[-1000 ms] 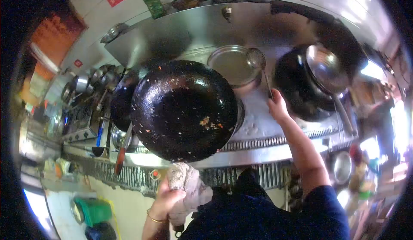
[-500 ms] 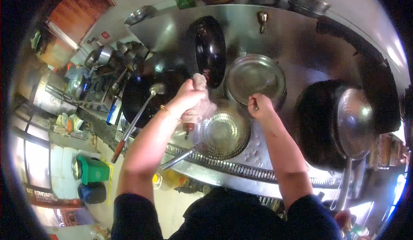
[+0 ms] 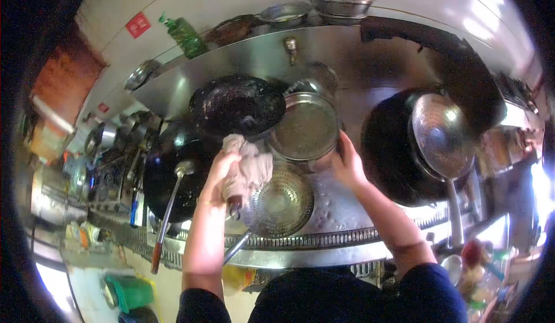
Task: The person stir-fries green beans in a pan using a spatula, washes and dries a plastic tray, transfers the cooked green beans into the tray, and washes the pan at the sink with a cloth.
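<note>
My left hand (image 3: 218,170) is closed around a beige cloth (image 3: 248,170) bunched over the handle of a dark wok (image 3: 234,106). A brown wooden handle end (image 3: 233,201) pokes out below the cloth. The wok is held above the stove, its inner side partly facing me. My right hand (image 3: 350,164) is at the right edge of a round metal pot (image 3: 306,127), its fingers closed against the side. Just below the pot lies a perforated strainer (image 3: 280,201) with a metal handle.
On the left, a ladle (image 3: 170,213) rests across another black wok (image 3: 173,184). At right, a large strainer (image 3: 442,135) lies over a big dark wok (image 3: 387,149). A faucet (image 3: 291,50) projects from the back panel. Bowls (image 3: 341,5) and a green bottle (image 3: 185,37) stand on the shelf.
The wok in my left hand has swung from a steep tilt to a flatter position, lower and left. My right hand has shifted from the pot's front to its right edge. The view has turned.
</note>
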Demonstrator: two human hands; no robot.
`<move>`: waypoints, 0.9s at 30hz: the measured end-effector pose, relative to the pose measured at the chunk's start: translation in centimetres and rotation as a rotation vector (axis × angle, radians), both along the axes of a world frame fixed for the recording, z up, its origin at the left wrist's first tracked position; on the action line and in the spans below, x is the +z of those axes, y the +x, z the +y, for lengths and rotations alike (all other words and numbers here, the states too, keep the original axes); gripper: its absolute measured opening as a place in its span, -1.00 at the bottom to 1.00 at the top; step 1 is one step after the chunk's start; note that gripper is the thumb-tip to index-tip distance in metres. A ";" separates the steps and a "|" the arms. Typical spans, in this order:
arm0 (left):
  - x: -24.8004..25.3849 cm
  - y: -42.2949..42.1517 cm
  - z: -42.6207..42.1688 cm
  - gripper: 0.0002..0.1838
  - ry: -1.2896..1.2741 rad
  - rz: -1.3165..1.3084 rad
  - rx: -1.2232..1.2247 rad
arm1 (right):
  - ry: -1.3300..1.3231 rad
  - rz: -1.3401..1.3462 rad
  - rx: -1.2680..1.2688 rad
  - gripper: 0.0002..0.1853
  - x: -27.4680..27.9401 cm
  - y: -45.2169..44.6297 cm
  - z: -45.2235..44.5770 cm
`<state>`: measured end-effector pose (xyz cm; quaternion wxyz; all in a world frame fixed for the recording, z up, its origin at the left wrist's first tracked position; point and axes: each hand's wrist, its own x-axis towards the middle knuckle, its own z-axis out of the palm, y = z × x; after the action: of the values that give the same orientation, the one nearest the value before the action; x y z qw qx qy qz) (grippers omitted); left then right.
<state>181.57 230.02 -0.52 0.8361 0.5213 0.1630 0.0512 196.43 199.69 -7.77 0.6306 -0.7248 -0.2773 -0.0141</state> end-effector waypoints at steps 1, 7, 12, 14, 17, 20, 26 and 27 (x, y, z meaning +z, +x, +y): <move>-0.6 -1.0 -0.1 -0.51 -0.059 -0.043 -0.058 | -0.097 0.017 -0.061 -0.33 -2.9 -1.3 -3.2; 1.3 -7.9 -7.4 -0.45 -0.343 0.022 -0.004 | -0.412 0.602 -0.138 -0.43 -7.3 -15.0 -19.4; -3.4 -11.2 -9.2 -0.32 -0.088 0.157 -0.127 | -0.936 0.425 -0.133 -0.44 -9.0 -17.0 -23.3; -4.0 -10.3 -10.7 -0.32 -0.236 0.097 -0.137 | -1.019 0.142 -0.173 -0.53 -7.4 -14.4 -21.4; -5.0 -9.1 -10.6 -0.33 -0.186 0.143 -0.210 | -0.672 -0.155 -0.307 -0.91 -4.2 -7.0 -15.9; -8.0 -9.3 -10.3 -0.32 -0.030 0.208 -0.217 | -0.356 -0.331 -0.219 -0.95 3.5 2.5 -5.9; -7.5 -6.9 -11.8 -0.23 -0.061 0.173 -0.126 | -0.140 -0.515 -0.265 -0.51 11.6 20.4 17.0; -7.4 -6.5 -11.7 -0.23 -0.041 0.205 -0.108 | -0.226 -0.604 -0.358 -0.51 11.6 22.3 19.6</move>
<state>175.04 218.30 -7.95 0.8270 0.5148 0.2204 -0.0511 218.71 219.32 3.83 0.4235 -0.7901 -0.3197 -0.3069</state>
